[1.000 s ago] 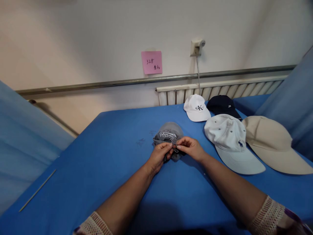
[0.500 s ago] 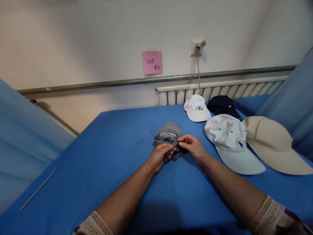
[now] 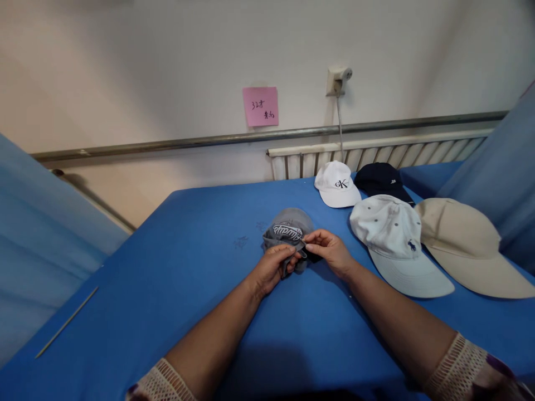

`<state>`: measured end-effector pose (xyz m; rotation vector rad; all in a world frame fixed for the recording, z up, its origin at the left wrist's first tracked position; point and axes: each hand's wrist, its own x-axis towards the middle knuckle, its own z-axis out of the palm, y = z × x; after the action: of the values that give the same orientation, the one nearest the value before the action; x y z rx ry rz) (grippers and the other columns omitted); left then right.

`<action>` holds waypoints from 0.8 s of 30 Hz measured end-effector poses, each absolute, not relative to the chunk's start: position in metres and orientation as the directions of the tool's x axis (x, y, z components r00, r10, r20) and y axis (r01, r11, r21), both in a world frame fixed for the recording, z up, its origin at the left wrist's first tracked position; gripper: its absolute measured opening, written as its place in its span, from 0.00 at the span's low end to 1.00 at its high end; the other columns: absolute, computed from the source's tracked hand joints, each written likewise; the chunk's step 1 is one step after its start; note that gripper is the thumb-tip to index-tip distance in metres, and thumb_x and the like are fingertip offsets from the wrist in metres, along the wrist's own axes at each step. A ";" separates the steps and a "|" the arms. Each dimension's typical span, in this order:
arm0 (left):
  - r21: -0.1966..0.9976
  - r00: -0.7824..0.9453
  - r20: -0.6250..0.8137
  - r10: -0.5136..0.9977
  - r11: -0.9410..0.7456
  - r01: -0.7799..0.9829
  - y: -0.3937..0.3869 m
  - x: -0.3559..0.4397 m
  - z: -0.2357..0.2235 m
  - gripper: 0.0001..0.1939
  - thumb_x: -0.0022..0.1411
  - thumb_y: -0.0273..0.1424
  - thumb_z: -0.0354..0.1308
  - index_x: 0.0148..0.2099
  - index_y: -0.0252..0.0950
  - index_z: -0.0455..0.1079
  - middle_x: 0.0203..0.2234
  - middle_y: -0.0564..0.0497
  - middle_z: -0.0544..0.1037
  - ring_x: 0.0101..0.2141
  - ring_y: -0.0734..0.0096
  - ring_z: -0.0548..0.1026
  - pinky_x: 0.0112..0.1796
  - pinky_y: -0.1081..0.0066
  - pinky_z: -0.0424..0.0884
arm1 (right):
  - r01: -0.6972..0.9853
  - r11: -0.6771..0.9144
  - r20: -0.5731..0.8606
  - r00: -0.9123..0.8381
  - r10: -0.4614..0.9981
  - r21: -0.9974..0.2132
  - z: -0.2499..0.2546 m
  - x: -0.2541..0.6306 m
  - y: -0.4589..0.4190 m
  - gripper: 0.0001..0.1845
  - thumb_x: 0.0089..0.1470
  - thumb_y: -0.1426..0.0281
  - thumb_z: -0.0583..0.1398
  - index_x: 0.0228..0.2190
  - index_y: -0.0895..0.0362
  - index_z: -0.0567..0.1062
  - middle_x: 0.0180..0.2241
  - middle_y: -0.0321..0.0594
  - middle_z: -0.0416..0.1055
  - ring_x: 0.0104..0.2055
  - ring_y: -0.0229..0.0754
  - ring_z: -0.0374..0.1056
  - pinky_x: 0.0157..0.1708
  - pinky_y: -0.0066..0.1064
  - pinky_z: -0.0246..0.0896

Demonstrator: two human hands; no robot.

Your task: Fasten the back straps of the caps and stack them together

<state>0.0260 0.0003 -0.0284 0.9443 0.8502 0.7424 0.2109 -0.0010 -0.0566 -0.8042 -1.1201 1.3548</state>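
A grey cap (image 3: 287, 231) with white lettering lies in the middle of the blue-covered table (image 3: 175, 267), its brim pointing away from me. My left hand (image 3: 276, 264) pinches the near edge of the cap, at its back strap, between thumb and fingers. Close against it, my right hand (image 3: 328, 249) is closed too, thumb and forefinger pinching the strap's right end. The fingers cover part of the strap, so its fastening cannot be made out. A dark patch of the cap shows under the right fingers.
To the right lie a white cap (image 3: 337, 186), a navy cap (image 3: 382, 181), a pale cap (image 3: 388, 234) and a beige cap (image 3: 463, 234). A thin stick (image 3: 67, 322) rests near the left edge. Blue curtains (image 3: 42, 239) flank the table; a metal rail (image 3: 200, 142) runs along the wall.
The strap between my fingertips has shifted slightly. Both hands stay in nearly the same place, still pinching the cap.
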 end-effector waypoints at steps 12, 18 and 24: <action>0.907 0.490 -0.271 0.829 0.390 -0.157 0.001 0.026 -0.030 0.14 0.55 0.39 0.63 0.32 0.30 0.74 0.19 0.53 0.69 0.20 0.81 0.65 0.22 0.77 0.57 | -0.340 0.094 0.147 -0.133 0.980 -0.936 -0.058 0.211 -0.001 0.14 0.41 0.64 0.70 0.31 0.53 0.76 0.32 0.34 0.75 0.34 0.37 0.70 0.40 0.33 0.65; 0.937 0.476 -0.251 0.843 0.335 -0.098 -0.002 0.029 -0.027 0.15 0.55 0.41 0.62 0.34 0.32 0.71 0.20 0.55 0.69 0.18 0.82 0.64 0.19 0.77 0.52 | -0.335 0.099 0.150 -0.130 0.980 -0.937 -0.059 0.210 -0.001 0.14 0.41 0.65 0.70 0.32 0.53 0.76 0.31 0.34 0.75 0.33 0.37 0.70 0.38 0.33 0.65; 0.948 0.484 -0.230 0.844 0.307 -0.084 -0.001 0.029 -0.027 0.15 0.54 0.41 0.63 0.32 0.33 0.68 0.19 0.56 0.68 0.17 0.82 0.63 0.18 0.78 0.53 | -0.314 0.080 0.147 -0.197 0.969 -0.946 -0.057 0.208 -0.002 0.15 0.39 0.67 0.71 0.31 0.54 0.74 0.29 0.33 0.75 0.31 0.36 0.70 0.36 0.31 0.65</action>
<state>0.0288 -0.0012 -0.0265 1.0866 0.8626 0.7266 0.2080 -0.0019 -0.0566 -0.7835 -1.1813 1.4088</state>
